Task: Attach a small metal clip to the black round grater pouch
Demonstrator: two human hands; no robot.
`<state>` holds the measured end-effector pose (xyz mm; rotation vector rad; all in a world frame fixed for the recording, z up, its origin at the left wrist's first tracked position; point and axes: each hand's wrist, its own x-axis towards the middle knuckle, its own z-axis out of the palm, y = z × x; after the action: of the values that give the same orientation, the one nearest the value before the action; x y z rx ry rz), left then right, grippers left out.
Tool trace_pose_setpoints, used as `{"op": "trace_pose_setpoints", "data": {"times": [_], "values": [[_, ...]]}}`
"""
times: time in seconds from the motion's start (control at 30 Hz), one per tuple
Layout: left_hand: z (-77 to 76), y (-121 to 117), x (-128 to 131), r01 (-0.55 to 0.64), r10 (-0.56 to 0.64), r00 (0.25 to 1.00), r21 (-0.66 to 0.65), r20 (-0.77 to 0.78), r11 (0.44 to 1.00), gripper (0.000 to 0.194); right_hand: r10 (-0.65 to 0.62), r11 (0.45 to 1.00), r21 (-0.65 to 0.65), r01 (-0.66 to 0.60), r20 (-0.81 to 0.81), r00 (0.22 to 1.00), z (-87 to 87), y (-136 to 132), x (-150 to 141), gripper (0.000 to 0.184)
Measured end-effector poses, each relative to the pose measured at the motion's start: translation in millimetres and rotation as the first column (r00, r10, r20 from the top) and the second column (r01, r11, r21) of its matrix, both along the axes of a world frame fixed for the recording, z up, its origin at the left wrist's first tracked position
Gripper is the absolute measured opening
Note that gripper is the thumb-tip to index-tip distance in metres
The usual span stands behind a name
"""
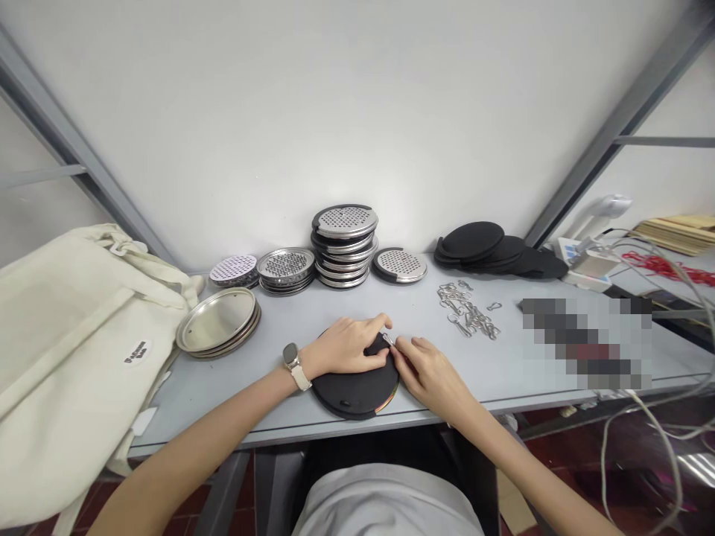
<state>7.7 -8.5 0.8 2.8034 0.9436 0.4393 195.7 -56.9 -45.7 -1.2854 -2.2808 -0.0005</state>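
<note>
A black round case (351,394) lies flat at the table's front edge, with a colored strip showing along its right rim. My left hand (349,346), with a watch on the wrist, rests over the case's upper part; its thumb and forefinger hold the case at its upper right edge. There, a small silver snap clip (388,339) sits between my two hands. My right hand (427,372) pinches this clip from the right, fingers closed. Part of the clip is hidden by the fingertips. Several loose snap clips (472,313) lie in a pile to the right.
Stacked perforated metal discs (345,223) stand along the wall, beside plain metal discs (217,320). Black round cases (474,242) are piled at back right. A cream bag (83,357) fills the left side. White cables (670,447) hang at right; a blurred patch covers something there.
</note>
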Motion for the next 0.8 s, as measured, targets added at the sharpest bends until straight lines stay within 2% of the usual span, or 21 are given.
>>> {"op": "trace_pose_setpoints", "data": {"times": [0.13, 0.8], "values": [[0.0, 0.8, -0.2, 0.041, -0.041, 0.999, 0.054, 0.006, 0.998, 0.012, 0.01, 1.0, -0.003, -0.01, -0.017, 1.0, 1.5, -1.2, 0.0, 0.019], [-2.5, 3.3, -1.4, 0.075, -0.073, 0.995, -0.018, 0.071, 0.997, 0.018, -0.009, 1.0, 0.023, 0.01, -0.046, 0.999, -0.4, -2.0, -0.2, 0.023]]}}
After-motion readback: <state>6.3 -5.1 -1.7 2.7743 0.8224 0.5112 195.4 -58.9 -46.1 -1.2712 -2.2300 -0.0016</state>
